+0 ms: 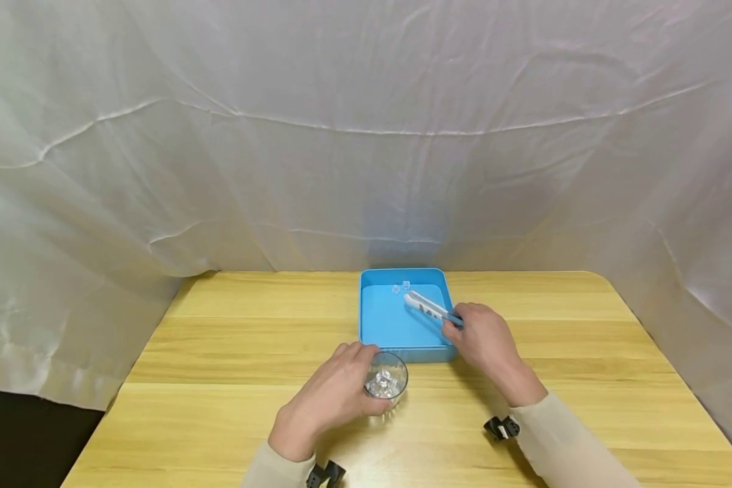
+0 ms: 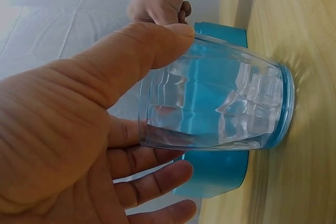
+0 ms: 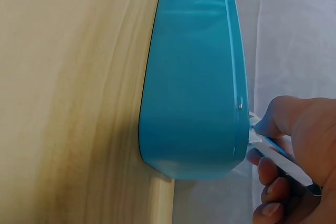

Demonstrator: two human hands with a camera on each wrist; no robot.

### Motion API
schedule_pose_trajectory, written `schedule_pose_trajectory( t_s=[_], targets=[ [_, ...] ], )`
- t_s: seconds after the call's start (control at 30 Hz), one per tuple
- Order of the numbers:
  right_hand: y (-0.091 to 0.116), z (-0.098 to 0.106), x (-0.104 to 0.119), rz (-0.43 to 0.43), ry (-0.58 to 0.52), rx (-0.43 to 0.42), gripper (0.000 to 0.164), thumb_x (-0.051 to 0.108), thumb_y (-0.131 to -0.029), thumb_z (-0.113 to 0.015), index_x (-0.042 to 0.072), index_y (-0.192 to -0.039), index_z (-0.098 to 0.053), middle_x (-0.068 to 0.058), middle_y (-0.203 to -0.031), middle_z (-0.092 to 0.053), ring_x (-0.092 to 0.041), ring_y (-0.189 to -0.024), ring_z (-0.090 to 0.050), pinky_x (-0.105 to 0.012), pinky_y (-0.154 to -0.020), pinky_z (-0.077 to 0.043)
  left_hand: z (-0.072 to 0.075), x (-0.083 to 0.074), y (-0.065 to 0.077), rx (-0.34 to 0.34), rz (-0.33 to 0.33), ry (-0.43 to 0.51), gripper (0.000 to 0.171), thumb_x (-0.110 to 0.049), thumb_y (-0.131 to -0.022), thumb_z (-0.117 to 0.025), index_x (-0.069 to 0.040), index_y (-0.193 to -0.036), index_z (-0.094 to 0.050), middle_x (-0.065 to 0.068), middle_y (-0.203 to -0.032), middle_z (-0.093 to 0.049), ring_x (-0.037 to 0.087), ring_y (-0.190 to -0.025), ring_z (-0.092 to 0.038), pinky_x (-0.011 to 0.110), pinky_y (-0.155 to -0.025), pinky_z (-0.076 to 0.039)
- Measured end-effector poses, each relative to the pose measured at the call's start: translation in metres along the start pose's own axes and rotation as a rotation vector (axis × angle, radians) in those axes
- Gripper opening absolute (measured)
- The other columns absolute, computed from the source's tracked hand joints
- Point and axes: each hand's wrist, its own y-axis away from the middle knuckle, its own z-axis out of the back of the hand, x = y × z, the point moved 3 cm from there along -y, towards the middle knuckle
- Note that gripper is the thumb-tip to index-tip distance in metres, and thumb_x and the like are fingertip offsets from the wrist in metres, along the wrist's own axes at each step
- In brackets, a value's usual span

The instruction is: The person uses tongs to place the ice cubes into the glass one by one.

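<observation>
On the wooden table stands a clear drinking glass (image 1: 385,383) with several clear ice-like cubes (image 2: 254,100) at its bottom. My left hand (image 1: 335,393) holds it near the rim, thumb on one side and fingers on the other. My right hand (image 1: 484,339) grips a pair of white and blue tongs (image 1: 425,306) by the handle. Their white tips hang over the blue tray (image 1: 387,332), pointing toward its back left. Two small clear cubes (image 1: 401,287) lie near the tray's back wall. In the right wrist view, the tray's side wall hides the tong tips.
The tray stands behind the glass on the light wooden table (image 1: 219,359). A pale grey cloth (image 1: 317,190) hangs along the table's back edge and both sides. Small black devices sit at both wrists, by the beige sleeves (image 1: 561,434).
</observation>
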Motion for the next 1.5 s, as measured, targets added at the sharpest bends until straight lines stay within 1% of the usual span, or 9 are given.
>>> schedule_pose_trajectory(
  t_s=[0.17,0.33,0.4,0.57,0.77,1.07,1.23,1.4,1.5],
  targets=[
    [0.009,0.004,0.001,0.048,-0.028,-0.054,0.013,0.015,-0.093,-0.070,0.005,-0.086,-0.067,-0.003,-0.074,-0.056,-0.017,-0.067,-0.047,-0.029,-0.059,-0.041,0.000,0.000,0.000,0.010,0.007,-0.008,0.080,-0.045,-0.080,-0.089,-0.002,-0.141,-0.059,0.010,-0.133,-0.066,0.025,-0.122,-0.059,0.041,-0.105,-0.055],
    [0.017,0.006,0.000,0.132,-0.064,-0.114,0.010,0.013,-0.091,-0.073,0.003,-0.092,-0.073,-0.006,-0.083,-0.069,-0.016,-0.073,-0.055,-0.034,-0.064,-0.052,0.000,0.000,0.001,0.027,0.019,-0.009,0.081,-0.046,-0.081,-0.088,-0.003,-0.143,-0.058,0.011,-0.137,-0.065,0.026,-0.126,-0.058,0.042,-0.107,-0.054],
    [0.020,0.006,0.000,0.158,-0.089,-0.128,0.009,0.012,-0.090,-0.075,0.004,-0.093,-0.074,-0.006,-0.086,-0.071,-0.016,-0.075,-0.058,-0.036,-0.067,-0.056,0.000,0.000,0.001,0.030,0.019,-0.008,0.081,-0.046,-0.081,-0.089,-0.003,-0.143,-0.058,0.011,-0.137,-0.065,0.026,-0.126,-0.058,0.042,-0.108,-0.053],
    [0.025,0.009,0.003,0.191,-0.135,-0.134,0.006,0.013,-0.089,-0.077,0.007,-0.091,-0.074,-0.002,-0.086,-0.071,-0.014,-0.077,-0.060,-0.038,-0.069,-0.058,0.001,0.001,0.003,0.027,0.013,-0.006,0.081,-0.045,-0.081,-0.089,-0.003,-0.143,-0.057,0.011,-0.137,-0.065,0.026,-0.126,-0.058,0.042,-0.108,-0.053],
    [0.031,0.018,0.006,0.224,-0.140,-0.144,0.006,0.013,-0.090,-0.078,0.009,-0.094,-0.075,0.000,-0.088,-0.072,-0.013,-0.078,-0.062,-0.037,-0.069,-0.060,0.001,0.000,0.003,0.026,0.010,-0.006,0.081,-0.045,-0.081,-0.088,-0.003,-0.144,-0.057,0.011,-0.140,-0.064,0.027,-0.128,-0.058,0.043,-0.109,-0.053],
    [0.037,0.034,0.009,0.309,-0.173,-0.190,0.009,0.008,-0.085,-0.082,0.013,-0.092,-0.077,0.003,-0.090,-0.074,-0.011,-0.077,-0.066,-0.033,-0.066,-0.060,0.002,0.001,0.002,0.033,0.015,0.001,0.082,-0.045,-0.081,-0.089,-0.004,-0.145,-0.057,0.011,-0.140,-0.064,0.025,-0.125,-0.059,0.043,-0.108,-0.054],
    [0.038,0.037,0.011,0.356,-0.214,-0.174,0.014,0.007,-0.083,-0.083,0.016,-0.092,-0.077,0.005,-0.093,-0.075,-0.012,-0.082,-0.071,-0.034,-0.070,-0.063,0.003,0.002,0.004,0.021,0.008,-0.006,0.082,-0.044,-0.080,-0.090,-0.003,-0.143,-0.057,0.011,-0.137,-0.065,0.025,-0.123,-0.060,0.043,-0.107,-0.054],
    [0.039,0.039,0.012,0.388,-0.243,-0.141,0.016,0.008,-0.083,-0.083,0.017,-0.094,-0.077,0.007,-0.093,-0.075,-0.011,-0.083,-0.070,-0.033,-0.071,-0.062,0.004,0.002,0.003,0.003,0.005,-0.008,0.082,-0.044,-0.079,-0.091,-0.002,-0.142,-0.058,0.011,-0.136,-0.066,0.026,-0.123,-0.060,0.044,-0.106,-0.054],
    [0.040,0.041,0.012,0.407,-0.264,-0.117,0.015,0.008,-0.083,-0.082,0.017,-0.094,-0.076,0.008,-0.093,-0.074,-0.008,-0.082,-0.069,-0.031,-0.070,-0.062,0.004,0.002,0.003,-0.005,0.004,-0.003,0.083,-0.044,-0.079,-0.091,-0.001,-0.142,-0.058,0.013,-0.136,-0.066,0.027,-0.124,-0.060,0.045,-0.107,-0.054]
  ],
)
